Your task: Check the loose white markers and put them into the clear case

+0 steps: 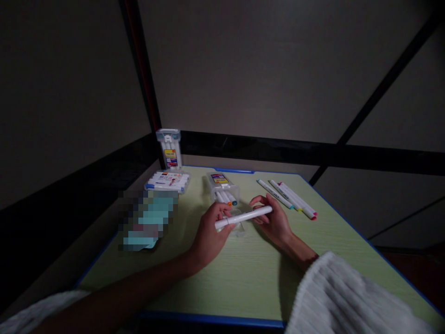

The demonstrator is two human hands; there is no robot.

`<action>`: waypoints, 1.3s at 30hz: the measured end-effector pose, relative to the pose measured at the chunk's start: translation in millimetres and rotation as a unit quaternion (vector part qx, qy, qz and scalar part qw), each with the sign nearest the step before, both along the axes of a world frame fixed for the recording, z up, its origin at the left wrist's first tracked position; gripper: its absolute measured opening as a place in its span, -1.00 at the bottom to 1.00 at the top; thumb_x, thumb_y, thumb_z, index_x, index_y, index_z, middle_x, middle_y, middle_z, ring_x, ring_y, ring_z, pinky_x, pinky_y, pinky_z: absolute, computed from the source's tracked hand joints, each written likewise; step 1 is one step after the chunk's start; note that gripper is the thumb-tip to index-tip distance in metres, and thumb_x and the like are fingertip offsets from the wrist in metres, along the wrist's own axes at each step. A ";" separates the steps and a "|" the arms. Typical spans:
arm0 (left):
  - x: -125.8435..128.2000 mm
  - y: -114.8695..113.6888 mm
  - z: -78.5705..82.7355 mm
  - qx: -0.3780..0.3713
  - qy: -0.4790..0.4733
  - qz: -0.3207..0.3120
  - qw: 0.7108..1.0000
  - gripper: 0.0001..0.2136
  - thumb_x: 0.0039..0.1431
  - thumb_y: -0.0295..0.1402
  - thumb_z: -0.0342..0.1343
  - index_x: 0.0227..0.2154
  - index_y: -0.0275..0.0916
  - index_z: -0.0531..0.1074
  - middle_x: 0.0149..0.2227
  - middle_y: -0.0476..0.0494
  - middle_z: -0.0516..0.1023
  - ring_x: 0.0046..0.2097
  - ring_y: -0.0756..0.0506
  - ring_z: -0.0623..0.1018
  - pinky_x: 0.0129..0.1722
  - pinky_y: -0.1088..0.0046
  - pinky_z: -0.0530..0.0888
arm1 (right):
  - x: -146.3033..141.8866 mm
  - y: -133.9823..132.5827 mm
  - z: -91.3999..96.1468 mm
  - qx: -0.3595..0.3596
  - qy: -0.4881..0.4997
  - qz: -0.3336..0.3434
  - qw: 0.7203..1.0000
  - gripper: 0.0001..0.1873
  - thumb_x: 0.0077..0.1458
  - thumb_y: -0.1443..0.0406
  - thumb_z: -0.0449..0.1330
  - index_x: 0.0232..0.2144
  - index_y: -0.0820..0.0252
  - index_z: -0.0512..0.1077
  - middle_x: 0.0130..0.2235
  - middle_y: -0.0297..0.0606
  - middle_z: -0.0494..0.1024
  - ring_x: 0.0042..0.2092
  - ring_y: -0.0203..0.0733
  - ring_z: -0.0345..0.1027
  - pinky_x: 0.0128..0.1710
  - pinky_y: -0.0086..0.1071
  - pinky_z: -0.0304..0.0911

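My left hand (210,234) and my right hand (273,221) both grip one white marker (243,217), held level above the green desk (243,273). The left hand pinches its near end, the right hand its far end. Just behind the hands lies a clear plastic marker case (223,186) on its side, open toward me, with several markers showing at its mouth. Three loose white markers (288,197) with coloured caps lie to the right of the hands.
A closed marker box (167,181) lies flat at the back left, and another clear pack (168,148) stands upright behind it. A blurred-out bluish object (148,220) sits at the left. The desk has a blue rim; dark walls and bars surround it.
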State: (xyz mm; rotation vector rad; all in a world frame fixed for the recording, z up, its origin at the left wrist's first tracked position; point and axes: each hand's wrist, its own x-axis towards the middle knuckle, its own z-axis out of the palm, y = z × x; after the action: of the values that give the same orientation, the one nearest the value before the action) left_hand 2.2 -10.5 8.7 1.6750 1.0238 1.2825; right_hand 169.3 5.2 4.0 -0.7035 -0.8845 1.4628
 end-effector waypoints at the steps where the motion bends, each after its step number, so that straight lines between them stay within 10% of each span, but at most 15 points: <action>1: 0.1 0.1 0.2 -0.001 0.001 0.000 1.000 -0.75 -0.18 -0.60 0.09 -0.37 -0.24 0.31 -0.42 0.03 0.34 -0.38 0.03 0.37 -0.37 0.55 0.32 | 0.1 0.2 -0.4 0.001 -0.001 -0.002 1.000 -0.61 0.05 0.13 -0.01 -0.59 0.27 0.43 -0.84 -0.53 -0.10 -0.71 -0.44 -0.29 -0.69 -0.53 -0.14; 39: -0.4 4.6 -0.4 0.031 0.058 -0.045 0.997 -0.80 -0.14 -0.67 0.07 -0.42 -0.32 0.44 -0.39 -0.06 0.43 -0.31 0.00 0.45 -0.31 0.54 0.37 | 0.2 -4.5 3.6 -0.011 0.119 0.050 0.992 -0.79 -0.09 0.28 0.09 -0.48 0.31 0.47 -0.65 -0.42 0.18 -0.62 -0.44 0.00 -0.57 -0.56 0.15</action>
State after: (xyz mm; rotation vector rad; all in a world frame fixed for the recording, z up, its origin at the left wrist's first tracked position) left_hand 1.8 -5.9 8.3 1.8404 0.9727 1.1793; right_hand 169.4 0.7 7.6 -0.4936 -0.7290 1.6098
